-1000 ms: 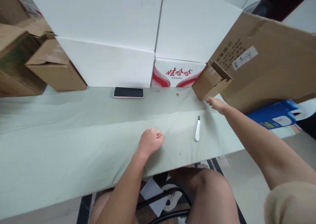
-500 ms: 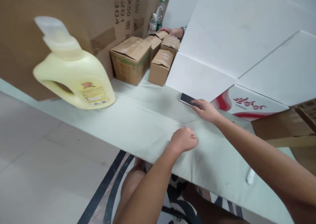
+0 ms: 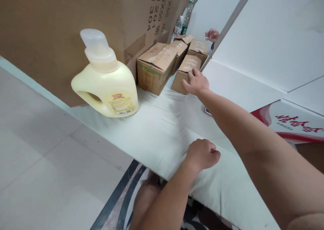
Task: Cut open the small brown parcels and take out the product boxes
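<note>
My right hand (image 3: 196,82) reaches over to the nearest small cardboard box (image 3: 180,81). Its fingers are apart, with the fingertips at the box's top edge and front side; whether they press on it I cannot tell. Beneath my right forearm, a corner of the phone (image 3: 207,111) shows, the rest hidden. My left hand (image 3: 203,154) rests on the pale cloth-covered table (image 3: 152,135) in a fist, thumb curled in, nothing showing in it. Several more boxes stand close behind, among them a larger cardboard box (image 3: 157,68) to the left.
A pale yellow detergent jug (image 3: 108,84) stands at the left, before a very large carton (image 3: 96,7). Two plastic bottles (image 3: 186,17) are at the back. Another person's hand (image 3: 212,35) shows beside a white panel (image 3: 268,37). A red-and-white printed box (image 3: 298,120) lies right.
My right hand has left the phone and moved forward and left to the small box. The other person's hand has come off the boxes. The view has shifted; my left hand stays in a fist.
</note>
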A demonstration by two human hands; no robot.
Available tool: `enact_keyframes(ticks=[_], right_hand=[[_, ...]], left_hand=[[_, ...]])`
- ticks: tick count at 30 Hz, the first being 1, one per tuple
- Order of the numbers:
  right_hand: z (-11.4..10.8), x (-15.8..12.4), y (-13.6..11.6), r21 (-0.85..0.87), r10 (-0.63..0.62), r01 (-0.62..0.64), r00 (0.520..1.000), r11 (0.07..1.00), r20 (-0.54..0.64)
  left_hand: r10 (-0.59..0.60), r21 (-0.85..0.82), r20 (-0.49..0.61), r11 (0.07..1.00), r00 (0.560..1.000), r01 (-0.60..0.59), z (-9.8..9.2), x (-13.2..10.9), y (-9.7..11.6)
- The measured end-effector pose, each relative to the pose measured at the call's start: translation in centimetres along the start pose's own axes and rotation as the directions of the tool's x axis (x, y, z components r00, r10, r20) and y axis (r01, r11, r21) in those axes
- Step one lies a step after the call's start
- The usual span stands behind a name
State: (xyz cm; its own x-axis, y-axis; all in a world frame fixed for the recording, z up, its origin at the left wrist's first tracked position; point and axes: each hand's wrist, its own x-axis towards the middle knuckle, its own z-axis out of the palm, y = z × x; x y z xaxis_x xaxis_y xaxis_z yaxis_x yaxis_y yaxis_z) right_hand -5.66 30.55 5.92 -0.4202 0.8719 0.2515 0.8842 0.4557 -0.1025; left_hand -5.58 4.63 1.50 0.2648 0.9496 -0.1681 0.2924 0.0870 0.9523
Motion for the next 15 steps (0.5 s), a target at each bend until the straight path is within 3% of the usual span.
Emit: enact_keyframes(ticks=[5,8,9,11,15], right_hand=[[-0.5,-0.7,-0.8,-0.025,0.016,-0.014,0.996,1.0,0.087],[-1.6,-4.5,-1.2,-0.024,-0.106,0.107,0.993,0.994,0.046],[-2.0,-6.5,-1.0,-0.025,-0.151,0.152,0.988,0.988,0.032],[-3.0,-11.4,0.3,-0.016,-0.201,0.201,0.979,0.979,0.006],[-4.6,-24.3,5.6,0.166,-0.139,0.153,0.986,0.974,-0.096]], left_hand=[[0.015,-0.001,-0.068,1.0,0.998,-0.016,0.1,0.0,0.3],[0.058,-0.03,-0.283,0.997,0.957,-0.069,0.2,0.0,0.2],[0.068,-0.051,-0.387,0.994,0.92,-0.095,0.1,-0.1,0.1],[0.069,-0.097,-0.591,0.983,0.804,-0.155,-0.4,-0.3,-0.1],[0.014,-0.15,-0.875,0.943,0.484,-0.298,-1.7,-0.7,-0.6]])
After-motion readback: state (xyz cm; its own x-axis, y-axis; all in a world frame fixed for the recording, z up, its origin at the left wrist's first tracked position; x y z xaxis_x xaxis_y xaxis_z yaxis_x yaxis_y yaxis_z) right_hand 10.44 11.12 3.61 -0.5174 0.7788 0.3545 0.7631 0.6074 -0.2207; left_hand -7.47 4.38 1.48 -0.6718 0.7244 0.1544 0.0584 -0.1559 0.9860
